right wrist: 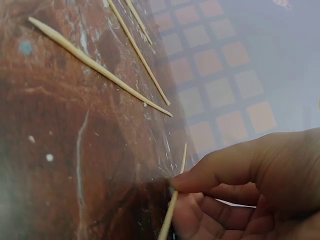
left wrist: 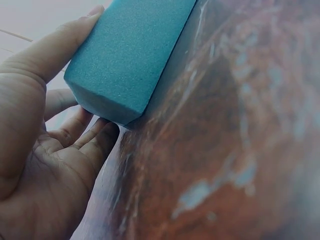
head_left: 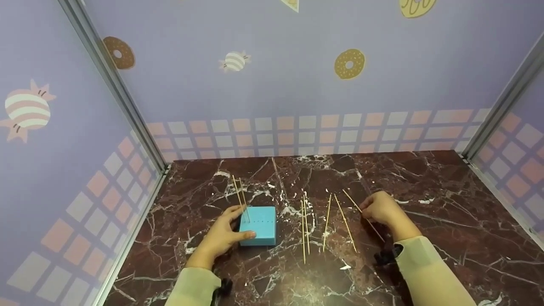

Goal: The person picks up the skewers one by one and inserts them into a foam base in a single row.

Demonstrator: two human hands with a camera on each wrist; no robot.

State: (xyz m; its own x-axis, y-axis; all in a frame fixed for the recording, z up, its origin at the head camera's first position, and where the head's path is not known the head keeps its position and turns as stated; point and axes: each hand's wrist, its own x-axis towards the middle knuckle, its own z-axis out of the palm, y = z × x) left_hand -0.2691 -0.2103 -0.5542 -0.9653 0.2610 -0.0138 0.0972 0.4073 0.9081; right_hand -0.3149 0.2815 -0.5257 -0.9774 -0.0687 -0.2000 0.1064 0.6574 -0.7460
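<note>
A light blue foam block (head_left: 261, 231) with a row of small dark holes sits on the table, left of centre. Two thin wooden skewers (head_left: 238, 191) stand up from its left part, leaning slightly left. My left hand (head_left: 223, 233) holds the block from the left, thumb over the near part of its top and fingers around the far left side. Over on the right, my right hand (head_left: 382, 209) pinches another skewer (right wrist: 169, 215) between thumb and fingers. That skewer slants across the tabletop, its pointed end showing past the fingertips in the right wrist view.
Several loose skewers (head_left: 326, 223) lie spread between the block and my right hand. The dark red marbled table (head_left: 446, 204) bears white flecks. Patterned panels (head_left: 293, 93) enclose it at the back, left and right.
</note>
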